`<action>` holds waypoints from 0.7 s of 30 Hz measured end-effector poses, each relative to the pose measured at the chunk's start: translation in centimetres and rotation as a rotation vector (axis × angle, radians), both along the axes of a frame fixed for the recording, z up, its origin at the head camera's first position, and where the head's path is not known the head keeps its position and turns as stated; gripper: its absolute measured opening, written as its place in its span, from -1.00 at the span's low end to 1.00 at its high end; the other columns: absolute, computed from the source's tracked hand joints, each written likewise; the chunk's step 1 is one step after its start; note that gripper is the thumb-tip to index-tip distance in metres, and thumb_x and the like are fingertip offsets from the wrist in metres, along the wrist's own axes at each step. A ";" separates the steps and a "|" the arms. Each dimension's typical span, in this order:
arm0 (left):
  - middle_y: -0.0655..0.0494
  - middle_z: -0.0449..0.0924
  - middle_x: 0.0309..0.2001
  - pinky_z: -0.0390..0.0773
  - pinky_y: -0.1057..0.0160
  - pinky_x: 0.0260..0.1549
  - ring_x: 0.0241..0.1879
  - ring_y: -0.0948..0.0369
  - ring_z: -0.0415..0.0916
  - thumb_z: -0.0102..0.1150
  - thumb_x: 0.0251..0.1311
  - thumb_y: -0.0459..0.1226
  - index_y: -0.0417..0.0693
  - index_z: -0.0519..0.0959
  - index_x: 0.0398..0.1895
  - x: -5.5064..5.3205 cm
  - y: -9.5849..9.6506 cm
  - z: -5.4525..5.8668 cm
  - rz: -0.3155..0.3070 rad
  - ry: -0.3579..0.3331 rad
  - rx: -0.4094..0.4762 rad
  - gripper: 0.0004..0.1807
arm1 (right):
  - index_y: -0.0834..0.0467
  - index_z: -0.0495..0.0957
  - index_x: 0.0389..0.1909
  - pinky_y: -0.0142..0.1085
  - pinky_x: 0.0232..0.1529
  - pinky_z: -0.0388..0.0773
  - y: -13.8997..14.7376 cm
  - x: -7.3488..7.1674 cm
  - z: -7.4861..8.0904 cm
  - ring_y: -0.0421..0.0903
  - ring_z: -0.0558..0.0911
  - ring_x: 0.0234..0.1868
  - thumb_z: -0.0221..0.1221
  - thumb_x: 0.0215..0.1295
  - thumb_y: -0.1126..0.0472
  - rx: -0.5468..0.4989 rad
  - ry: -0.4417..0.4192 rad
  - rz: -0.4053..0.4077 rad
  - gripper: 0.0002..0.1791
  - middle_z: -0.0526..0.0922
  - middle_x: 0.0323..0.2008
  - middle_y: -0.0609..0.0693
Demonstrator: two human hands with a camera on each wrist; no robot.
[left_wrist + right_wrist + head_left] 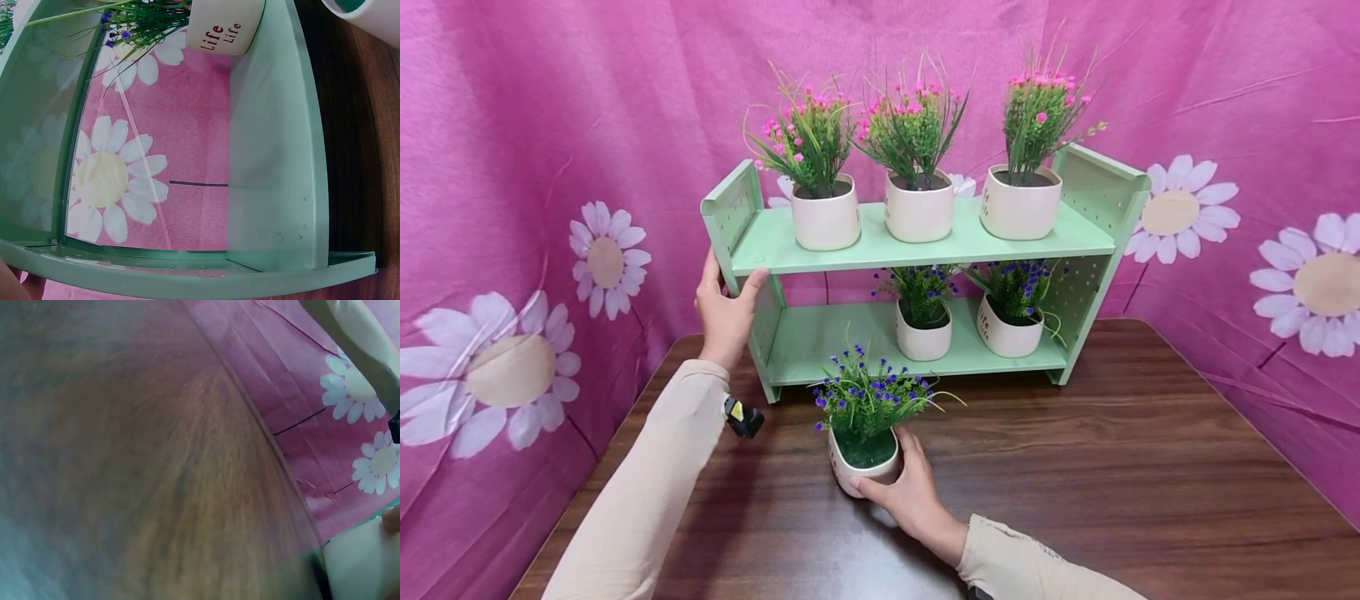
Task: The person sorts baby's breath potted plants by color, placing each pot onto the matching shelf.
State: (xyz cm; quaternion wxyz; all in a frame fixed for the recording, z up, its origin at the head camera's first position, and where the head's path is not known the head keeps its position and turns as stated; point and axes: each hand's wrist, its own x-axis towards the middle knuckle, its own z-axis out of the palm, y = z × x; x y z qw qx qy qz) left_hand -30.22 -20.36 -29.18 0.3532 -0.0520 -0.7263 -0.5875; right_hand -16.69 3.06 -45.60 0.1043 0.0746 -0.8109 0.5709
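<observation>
My left hand [724, 321] grips the left side panel of a green two-tier shelf rack [820, 337], thumb in front and fingers behind. In front of the rack, my right hand [917, 496] holds a small white pot of blue-purple flowers [868, 396] by its right side. The pot leans slightly; whether it touches the table cannot be told. In the right wrist view, part of a white pot [353, 565] and a blurred finger [392, 522] show at the lower right. Fingers [15, 281] of the left hand show at a corner of the left wrist view.
Pink-flowered white pots stand on the upper tier at left [826, 218], middle [919, 212] and right [1022, 207]. Below, two blue-flowered pots [923, 342] [1009, 333] occupy the middle and right of the lower tier. A brown wooden table [1135, 475] lies beneath, before a pink daisy-print curtain [662, 100].
</observation>
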 end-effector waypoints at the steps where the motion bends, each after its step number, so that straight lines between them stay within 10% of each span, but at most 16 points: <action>1: 0.08 0.39 0.31 0.39 0.24 0.19 0.24 0.32 0.33 0.37 0.09 -0.14 0.22 0.20 0.45 0.0 0.0 0.0 0.000 0.000 0.001 -0.16 | 0.28 0.32 0.25 -0.07 0.18 0.38 0.0 0.0 0.0 0.08 0.45 0.11 0.52 -0.24 0.17 -0.016 -0.007 0.007 -0.05 0.46 0.07 0.15; 21: 0.06 0.44 0.26 0.43 0.27 0.14 0.20 0.30 0.37 0.38 0.08 -0.14 0.23 0.23 0.43 -0.2 0.0 0.0 0.003 0.014 0.009 -0.17 | 0.27 0.28 0.32 -0.27 0.11 0.46 -0.8 -1.2 3.2 0.06 0.46 0.09 0.48 -0.15 0.19 -0.150 0.026 0.054 -0.06 0.42 0.11 0.20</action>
